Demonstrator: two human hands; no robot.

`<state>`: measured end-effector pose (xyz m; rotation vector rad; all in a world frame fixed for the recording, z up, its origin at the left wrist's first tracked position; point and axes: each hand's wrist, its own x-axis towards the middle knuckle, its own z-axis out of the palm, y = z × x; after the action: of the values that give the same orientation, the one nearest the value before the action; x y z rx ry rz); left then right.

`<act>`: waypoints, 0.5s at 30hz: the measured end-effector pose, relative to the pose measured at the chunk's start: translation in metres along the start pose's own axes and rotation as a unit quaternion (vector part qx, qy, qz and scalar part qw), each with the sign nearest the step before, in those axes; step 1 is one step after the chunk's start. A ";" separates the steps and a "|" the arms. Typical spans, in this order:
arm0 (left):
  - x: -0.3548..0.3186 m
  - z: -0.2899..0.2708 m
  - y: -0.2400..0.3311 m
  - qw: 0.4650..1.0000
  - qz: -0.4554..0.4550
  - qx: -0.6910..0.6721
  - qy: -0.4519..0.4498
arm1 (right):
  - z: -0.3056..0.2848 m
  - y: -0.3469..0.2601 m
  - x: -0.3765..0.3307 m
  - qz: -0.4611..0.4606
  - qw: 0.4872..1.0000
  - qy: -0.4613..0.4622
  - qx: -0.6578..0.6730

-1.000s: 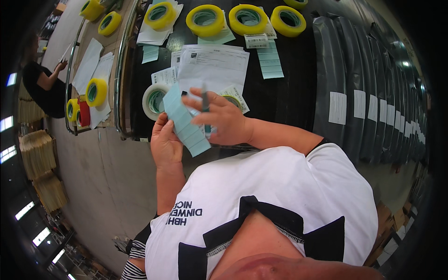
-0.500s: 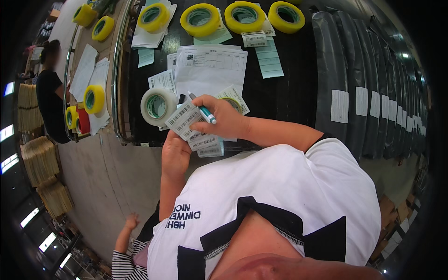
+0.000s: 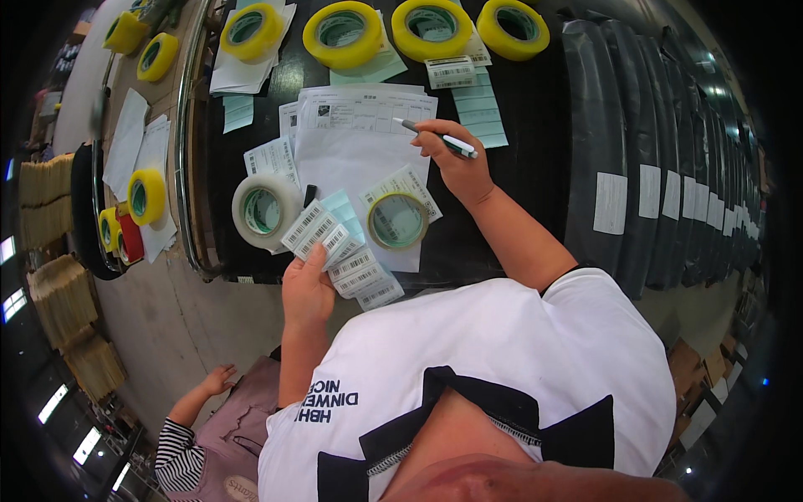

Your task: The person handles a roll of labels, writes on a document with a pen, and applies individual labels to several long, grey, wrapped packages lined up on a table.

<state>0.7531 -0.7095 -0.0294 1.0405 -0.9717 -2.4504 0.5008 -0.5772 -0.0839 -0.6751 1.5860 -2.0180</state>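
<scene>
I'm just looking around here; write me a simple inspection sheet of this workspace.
Surface: black tabletop, partly covered.
Job's things: barcode label strip, pen, printed sheets.
Clutter: four yellow tape rolls along the far side; a clear tape roll left of the strip, a thinner tape roll right of it.
Grip: left hand pinches the label strip; right hand holds the pen, its tip over the sheets, contact unclear.
Cables: nothing seen.
Surroundings: dark wrapped packages with white labels at right; another person at lower left; brown stacks at far left.
</scene>
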 end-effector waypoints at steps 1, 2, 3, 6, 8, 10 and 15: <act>0.003 -0.001 -0.002 1.000 -0.006 0.001 0.004 | -0.001 0.007 0.003 -0.003 0.999 0.014 -0.052; 0.005 -0.002 -0.004 1.000 -0.012 0.003 0.008 | -0.001 0.014 0.007 0.004 0.998 0.016 -0.062; 0.008 -0.002 -0.005 1.000 -0.018 0.004 0.011 | 0.000 0.020 0.010 0.010 0.997 0.018 -0.073; 0.014 -0.006 -0.007 0.999 -0.028 0.008 0.030 | 0.004 0.031 0.014 -0.045 0.990 0.023 -0.133; 0.016 -0.007 -0.005 0.999 -0.031 0.004 0.032 | 0.005 0.032 0.016 -0.106 0.977 0.020 -0.185; 0.019 -0.009 -0.003 0.999 -0.037 0.002 0.032 | 0.006 0.033 0.017 -0.128 0.969 0.021 -0.212; 0.026 -0.010 -0.001 0.999 -0.036 -0.015 0.022 | 0.009 0.032 0.018 -0.147 0.957 0.036 -0.248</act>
<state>0.7422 -0.7270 -0.0482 1.1332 -0.8970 -2.4810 0.4952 -0.6023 -0.1121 -1.0863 2.1771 -1.8570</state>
